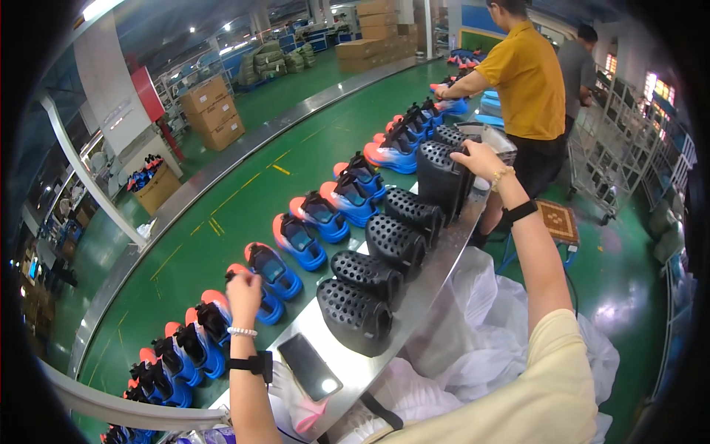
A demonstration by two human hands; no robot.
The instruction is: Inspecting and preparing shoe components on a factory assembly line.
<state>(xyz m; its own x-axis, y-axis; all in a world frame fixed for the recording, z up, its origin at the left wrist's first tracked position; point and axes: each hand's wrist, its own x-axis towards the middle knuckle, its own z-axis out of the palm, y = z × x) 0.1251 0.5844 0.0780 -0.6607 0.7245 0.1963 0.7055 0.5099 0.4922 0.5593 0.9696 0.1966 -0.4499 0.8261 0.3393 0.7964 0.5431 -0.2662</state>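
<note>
Gripping black perforated clog (441,177) with right hand (479,157), left hand (243,289) fisted

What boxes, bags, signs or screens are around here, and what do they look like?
Phone: flat on the metal ledge, dark screen, black rectangle.
Cardboard boxes: stacked far left, brown.
More cardboard boxes: piled at the back, brown.
Clear plastic bags: heaped under the ledge, whitish.
Red panel: on the white pillar.

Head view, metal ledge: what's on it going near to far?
Phone → row of black perforated clogs → upright black clog gripped by the right hand. The left hand sits left of the ledge, over the blue sneakers.
</note>
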